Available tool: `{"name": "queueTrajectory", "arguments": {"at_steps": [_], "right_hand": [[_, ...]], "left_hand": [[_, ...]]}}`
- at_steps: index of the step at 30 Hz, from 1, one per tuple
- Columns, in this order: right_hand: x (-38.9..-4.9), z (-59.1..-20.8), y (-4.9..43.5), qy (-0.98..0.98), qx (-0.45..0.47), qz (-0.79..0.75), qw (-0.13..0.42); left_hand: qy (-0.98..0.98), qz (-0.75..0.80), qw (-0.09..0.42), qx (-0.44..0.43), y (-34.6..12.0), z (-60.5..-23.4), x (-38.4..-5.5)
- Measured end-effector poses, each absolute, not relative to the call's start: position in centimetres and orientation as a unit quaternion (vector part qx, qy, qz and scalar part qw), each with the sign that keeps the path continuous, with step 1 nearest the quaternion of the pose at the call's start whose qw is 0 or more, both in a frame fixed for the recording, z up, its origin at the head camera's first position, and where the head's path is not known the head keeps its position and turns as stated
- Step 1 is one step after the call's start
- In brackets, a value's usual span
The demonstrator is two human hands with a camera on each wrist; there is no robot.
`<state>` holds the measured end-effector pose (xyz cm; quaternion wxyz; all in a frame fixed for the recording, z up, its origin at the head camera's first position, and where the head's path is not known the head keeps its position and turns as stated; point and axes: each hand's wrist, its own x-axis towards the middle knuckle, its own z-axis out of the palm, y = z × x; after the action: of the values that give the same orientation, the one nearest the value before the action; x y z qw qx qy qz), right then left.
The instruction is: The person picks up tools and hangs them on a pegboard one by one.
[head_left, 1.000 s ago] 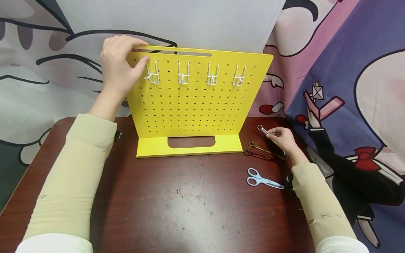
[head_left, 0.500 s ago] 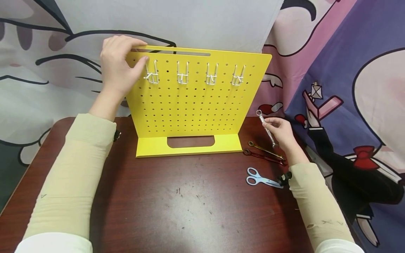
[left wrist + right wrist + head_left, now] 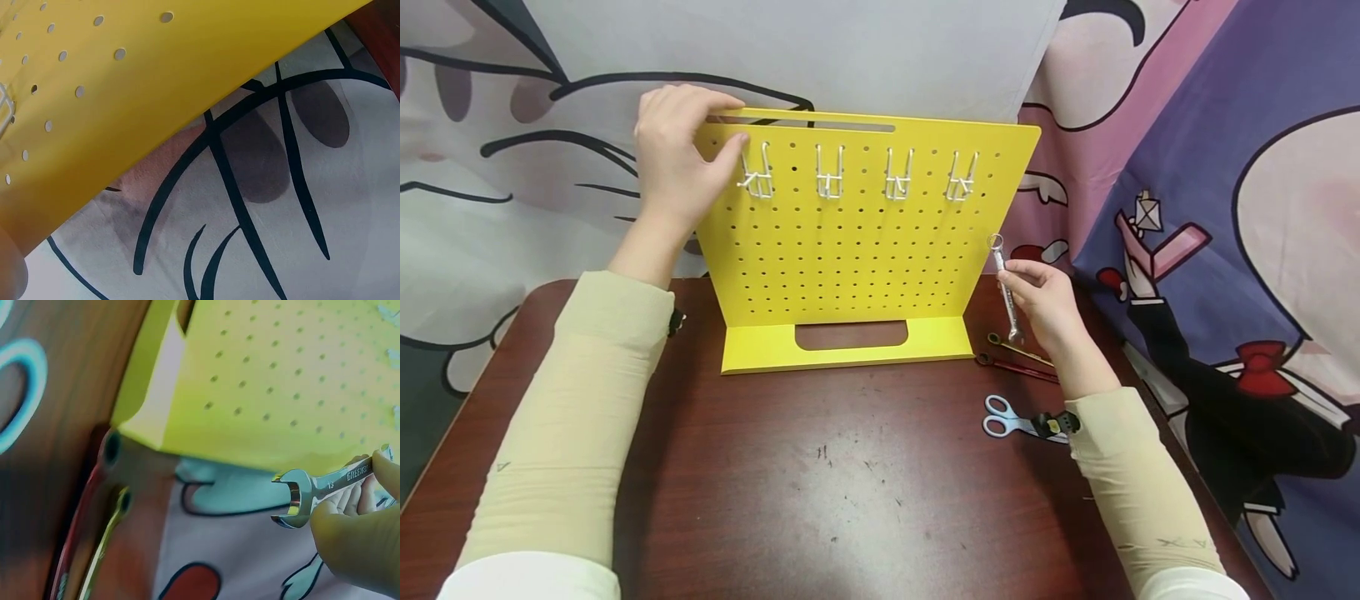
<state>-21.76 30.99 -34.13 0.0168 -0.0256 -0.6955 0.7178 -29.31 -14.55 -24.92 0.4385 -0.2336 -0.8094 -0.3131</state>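
A yellow pegboard stands upright on the table, with several white wire hooks along its upper part. My left hand grips its top left corner, thumb in front and fingers over the edge; in the left wrist view only a blurred bit of that hand shows at the lower left. My right hand pinches a silver combination wrench between thumb and fingers, just off the board's right edge. The ring end points up and the open end down in the head view. The right wrist view shows the wrench's open jaw close up.
Right of the board's base lie a gold wrench and a red wrench, partly behind my right wrist. Light blue scissors lie nearer, their blades partly covered by the wrist camera. Printed cloth hangs behind and to the right of the table.
My right hand has lifted the silver wrench off the table and carried it up and left toward the board. The left hand has kept its grip on the corner.
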Motion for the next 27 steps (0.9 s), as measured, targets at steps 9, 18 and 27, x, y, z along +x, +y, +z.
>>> {"name": "queueTrajectory", "arguments": {"at_steps": [9, 18, 27], "right_hand": [[-21.0, -32.6, 28.0, -0.642, 0.014, 0.766, 0.034], [-21.4, -31.0, 25.8, -0.645, 0.036, 0.761, 0.057], [-22.3, -30.2, 24.8, -0.631, 0.042, 0.771, 0.081]], "left_hand": [[-0.806, -0.335, 0.435, -0.223, -14.2, -24.7, -29.1], [-0.804, -0.355, 0.432, -0.204, -14.1, -24.8, -29.2], [-0.804, -0.352, 0.433, -0.206, -14.1, -24.8, -29.1]]}}
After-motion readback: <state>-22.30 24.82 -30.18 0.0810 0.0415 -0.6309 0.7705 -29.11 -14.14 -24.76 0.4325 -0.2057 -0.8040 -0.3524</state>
